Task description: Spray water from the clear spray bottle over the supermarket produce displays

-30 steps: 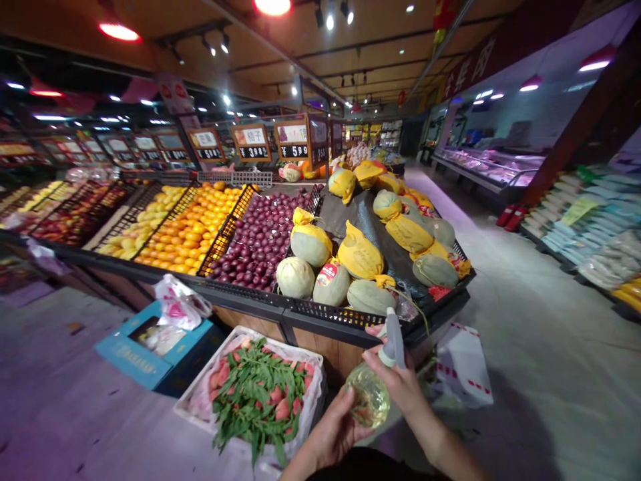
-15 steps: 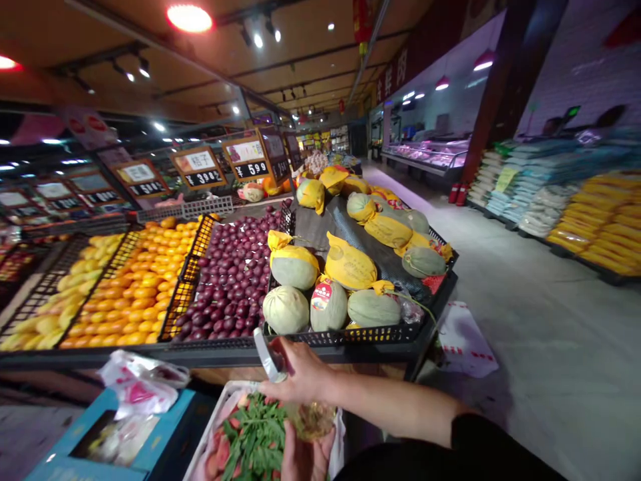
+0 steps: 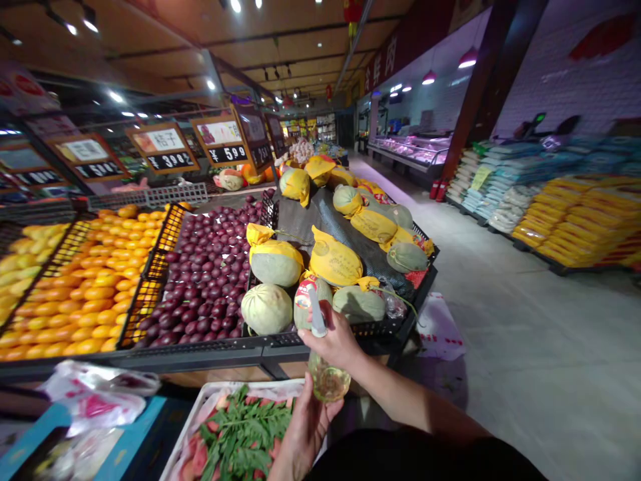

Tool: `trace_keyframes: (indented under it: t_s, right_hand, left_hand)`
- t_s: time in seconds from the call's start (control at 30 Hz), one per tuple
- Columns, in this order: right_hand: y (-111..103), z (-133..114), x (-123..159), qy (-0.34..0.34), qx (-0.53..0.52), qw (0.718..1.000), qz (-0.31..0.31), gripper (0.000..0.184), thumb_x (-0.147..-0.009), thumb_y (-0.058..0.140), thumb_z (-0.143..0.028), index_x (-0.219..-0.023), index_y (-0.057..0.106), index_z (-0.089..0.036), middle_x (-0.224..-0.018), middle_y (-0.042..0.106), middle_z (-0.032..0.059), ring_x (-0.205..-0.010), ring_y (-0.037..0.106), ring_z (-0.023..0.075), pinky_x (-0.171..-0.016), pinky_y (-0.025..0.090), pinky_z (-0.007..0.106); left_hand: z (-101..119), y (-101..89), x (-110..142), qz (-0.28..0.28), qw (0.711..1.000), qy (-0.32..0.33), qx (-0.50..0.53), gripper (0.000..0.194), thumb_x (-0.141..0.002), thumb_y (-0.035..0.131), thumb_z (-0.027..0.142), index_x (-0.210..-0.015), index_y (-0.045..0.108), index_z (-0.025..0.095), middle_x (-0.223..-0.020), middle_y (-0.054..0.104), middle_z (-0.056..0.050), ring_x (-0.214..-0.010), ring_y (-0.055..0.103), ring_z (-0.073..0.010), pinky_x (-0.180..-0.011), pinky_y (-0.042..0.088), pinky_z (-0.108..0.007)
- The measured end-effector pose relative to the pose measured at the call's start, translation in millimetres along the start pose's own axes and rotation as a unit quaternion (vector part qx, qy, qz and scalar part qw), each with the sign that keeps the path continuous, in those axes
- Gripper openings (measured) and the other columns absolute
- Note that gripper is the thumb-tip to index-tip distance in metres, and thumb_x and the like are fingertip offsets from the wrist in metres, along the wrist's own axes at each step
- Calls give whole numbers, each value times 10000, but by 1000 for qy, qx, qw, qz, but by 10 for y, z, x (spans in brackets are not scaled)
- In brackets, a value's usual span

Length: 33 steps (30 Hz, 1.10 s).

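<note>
My right hand [image 3: 336,342] is closed round the neck and trigger of a clear spray bottle [image 3: 328,381] with a grey nozzle pointing up. My left hand [image 3: 304,427] cups the bottle's round base from below. Both hands are in front of the fruit stand's black front edge [image 3: 240,347]. Just below them sits a white crate [image 3: 200,414] of pink peaches topped with green leaves [image 3: 240,434]. Beyond the bottle lie pale green melons [image 3: 267,308], some wrapped in yellow cloth.
The stand carries purple plums [image 3: 210,280], oranges [image 3: 95,294] and yellow fruit in black bins under price signs. A blue box with plastic bags [image 3: 95,401] sits lower left. A white bag [image 3: 438,327] lies by the stand's corner. Stacked sacks [image 3: 565,214] line the aisle's right side.
The view has swung left and closer to the stand. The bottle has gone from tilted left to upright, with my right hand shifted right along the stand's edge.
</note>
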State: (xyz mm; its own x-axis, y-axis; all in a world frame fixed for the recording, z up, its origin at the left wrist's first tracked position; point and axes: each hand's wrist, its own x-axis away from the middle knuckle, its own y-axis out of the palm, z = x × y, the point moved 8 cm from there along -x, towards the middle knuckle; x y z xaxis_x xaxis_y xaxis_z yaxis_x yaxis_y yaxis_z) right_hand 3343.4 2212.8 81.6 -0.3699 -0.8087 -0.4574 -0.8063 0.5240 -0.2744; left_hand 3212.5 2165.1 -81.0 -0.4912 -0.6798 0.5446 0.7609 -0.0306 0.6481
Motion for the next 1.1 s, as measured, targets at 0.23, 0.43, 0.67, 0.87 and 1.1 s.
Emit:
trace_keyframes:
  t_s: [0.23,0.43,0.67,0.87,1.1]
  right_hand:
    - [-727,264,245,36,12,992,118,232,-807,692,-404,-936,581,-246,-880,744,47,-830,737,252,-800,576,371]
    - [-449,377,374,62,-4,996,69,232,-804,680,-399,-939,580,-239,-883,742,52,-815,731,248,-783,575,371]
    - [414,102,429,26,-41,997,-68,245,-735,706,-307,-932,573,-244,-839,726,16,-767,711,213,-739,574,327]
    - [945,-198,520,-19,-56,983,-175,303,-739,750,-357,-952,565,-246,-777,692,-10,-667,650,186,-681,537,306]
    - [889,-51,530,9,-46,986,-162,298,-720,723,-342,-958,564,-255,-808,717,15,-709,678,221,-692,543,336]
  left_hand:
    - [-350,331,-201,-98,986,-92,-97,472,-1046,571,414,-1340,664,56,-1197,807,-203,-1165,764,-295,-959,648,-376]
    - [-506,15,-178,-129,983,-106,-71,524,-973,642,551,-1357,702,200,-1264,804,-116,-1314,685,-312,-1110,564,-424]
    - [-498,-779,-118,-105,992,-39,65,364,-942,688,502,-1152,822,237,-1282,800,-88,-1228,734,-304,-1091,572,-398]
    - [-325,-997,136,-31,986,62,149,432,-1061,456,488,-1115,816,256,-1167,838,-56,-1104,784,-251,-959,637,-353]
    - [-282,-845,121,-5,994,24,111,423,-1086,425,439,-1141,770,199,-1131,841,-74,-1031,802,-229,-855,654,-299]
